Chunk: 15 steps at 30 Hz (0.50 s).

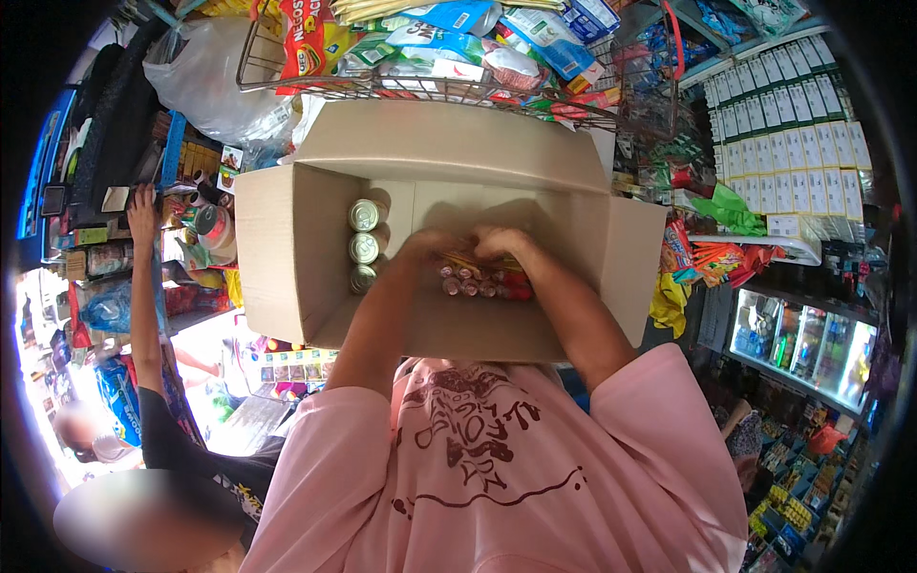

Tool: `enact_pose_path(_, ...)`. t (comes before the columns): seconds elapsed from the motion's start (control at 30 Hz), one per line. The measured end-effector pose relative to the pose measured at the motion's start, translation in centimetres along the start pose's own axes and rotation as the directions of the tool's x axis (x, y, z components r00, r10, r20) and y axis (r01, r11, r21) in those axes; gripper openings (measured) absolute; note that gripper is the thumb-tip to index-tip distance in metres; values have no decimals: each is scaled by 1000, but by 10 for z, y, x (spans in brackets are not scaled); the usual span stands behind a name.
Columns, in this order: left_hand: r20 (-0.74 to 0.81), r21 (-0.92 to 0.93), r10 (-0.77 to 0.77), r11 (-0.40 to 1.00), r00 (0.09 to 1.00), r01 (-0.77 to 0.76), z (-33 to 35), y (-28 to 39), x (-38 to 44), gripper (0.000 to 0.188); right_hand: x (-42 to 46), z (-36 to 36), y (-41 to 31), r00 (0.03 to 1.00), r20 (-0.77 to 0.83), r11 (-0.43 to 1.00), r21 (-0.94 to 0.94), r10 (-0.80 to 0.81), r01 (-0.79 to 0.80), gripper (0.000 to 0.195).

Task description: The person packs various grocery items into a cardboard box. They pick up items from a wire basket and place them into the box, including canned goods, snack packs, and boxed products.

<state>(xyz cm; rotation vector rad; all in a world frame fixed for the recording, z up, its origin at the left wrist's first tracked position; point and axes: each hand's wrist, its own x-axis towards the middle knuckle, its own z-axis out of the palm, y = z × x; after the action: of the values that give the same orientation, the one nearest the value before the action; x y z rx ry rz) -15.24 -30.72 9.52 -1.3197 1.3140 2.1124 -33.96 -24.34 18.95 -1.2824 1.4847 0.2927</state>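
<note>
Both of my hands reach into an open cardboard box (451,326) in front of me. My left hand (438,245) and my right hand (498,242) are close together near the box's middle, blurred, above a group of small red packages with clear, round ends (469,286). Thin yellowish pieces show by the fingers, and whether either hand grips them is hard to tell. Along the box's left wall stand metal cans (364,247) in a row, their pull-tab lids facing up. My forearms hide part of the box floor.
A wire basket (430,82) heaped with packaged goods sits just beyond the box. To the left, another person's arm (147,301) reaches toward crowded shelves. A plastic bag (215,79) lies at the upper left. On the right are stacked small boxes (791,143) and a lit drinks cooler (802,344).
</note>
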Motion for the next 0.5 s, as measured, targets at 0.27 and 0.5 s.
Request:
enact_pose_path(0.27,-161,-29,112,993,981,-118,-62,60,-71,30,-68,40,-32,992,-107,796,-593,72,-122,34)
enact_pose_path(0.5,161,849,707,256,689,-462,5,183,-387,46,-30,63,9,989,-91,901,-429,-119,69,88)
